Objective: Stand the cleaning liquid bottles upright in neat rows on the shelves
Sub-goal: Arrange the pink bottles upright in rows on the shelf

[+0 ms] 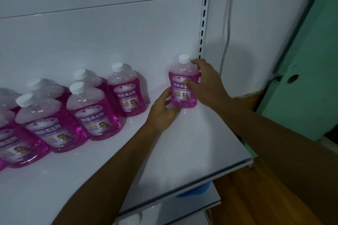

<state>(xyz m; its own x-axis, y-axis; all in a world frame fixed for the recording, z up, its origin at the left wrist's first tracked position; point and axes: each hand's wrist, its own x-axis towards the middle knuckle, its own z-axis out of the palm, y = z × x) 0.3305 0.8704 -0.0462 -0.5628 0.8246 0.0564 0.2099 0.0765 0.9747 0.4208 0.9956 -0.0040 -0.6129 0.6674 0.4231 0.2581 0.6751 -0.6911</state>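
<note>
Both bare forearms extend forward and upward from the lower edge of the view onto the white metal shelf. The right hand approaches from the right, its fingers curled round the shoulder and right side of the clear plastic bottle of pink cleaning liquid with a white screw cap, and its thumb lies across the front label. The left hand approaches from the lower left, and its fingers and thumb grip the lower left edge of the same bottle near its base. This held bottle stands upright at the rear right of the shelf, next to the white slotted upright post, with its long axis vertical, cap uppermost and printed label facing the camera. Whether its base rests fully on the shelf cannot be told. It is partly filled with pink liquid, and foam lines the clear upper part. To the left, apart from the held bottle, a group of identical pink bottles stands upright in two rows, caps up, labels forward, each holding the same pink liquid under foam. Beneath the shelf edge a blue rounded object shows on the lower white shelf. A green door stands at the right.
</note>
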